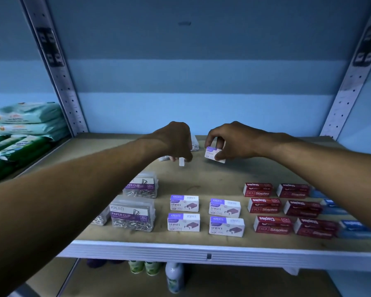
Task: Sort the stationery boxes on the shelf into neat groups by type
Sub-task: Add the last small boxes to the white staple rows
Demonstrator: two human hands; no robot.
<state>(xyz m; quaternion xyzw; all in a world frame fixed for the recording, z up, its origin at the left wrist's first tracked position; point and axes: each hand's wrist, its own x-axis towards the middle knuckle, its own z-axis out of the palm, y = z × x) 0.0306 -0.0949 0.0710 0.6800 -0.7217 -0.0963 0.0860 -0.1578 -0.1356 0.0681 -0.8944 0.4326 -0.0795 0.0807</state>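
Observation:
My right hand pinches a white-and-purple staples box just above the wooden shelf, toward the back. My left hand curls round a small white box beside it; most of that box is hidden by my fingers. A clear box lies behind my left hand. Near the front stand several white-and-purple staples boxes in two columns, clear paper clip boxes to their left, red staples boxes to their right and blue boxes at the far right.
Perforated metal uprights frame the shelf on both sides. Green and white packets are stacked on the neighbouring shelf at left. Bottles stand on the shelf below. The white front lip edges the shelf.

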